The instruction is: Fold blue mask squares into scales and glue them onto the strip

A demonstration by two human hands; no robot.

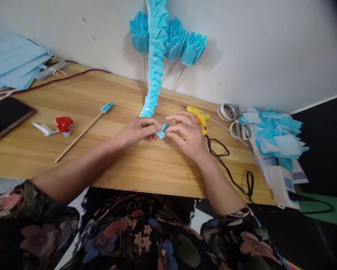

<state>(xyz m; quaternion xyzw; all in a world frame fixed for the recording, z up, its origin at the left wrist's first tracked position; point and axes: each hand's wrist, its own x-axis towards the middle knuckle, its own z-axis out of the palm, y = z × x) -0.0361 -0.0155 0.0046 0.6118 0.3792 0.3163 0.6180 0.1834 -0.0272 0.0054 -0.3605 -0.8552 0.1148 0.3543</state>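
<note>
Over the front middle of the table, my left hand (137, 132) pinches a small folded piece of light-blue fabric (162, 131) between thumb and fingers. My right hand (187, 134) closes on the same piece from the other side, with thumb and fingertips at its edge. Just beyond my hands, a long strip of blue zigzag folds (156, 56) rises from the table up along the wall; its lower end lies close to my left hand. A yellow glue gun (198, 117) lies beside my right hand, partly covered by it.
Blue fabric flowers on sticks (193, 48) lean against the wall. To the left are a blue-tipped stick (82, 133), a red flower (64, 124), a phone (8, 118) and stacked face masks (15, 62). At right lie tape (227, 111), scissors (240, 130), blue scraps (281, 131) and a power strip (282, 183).
</note>
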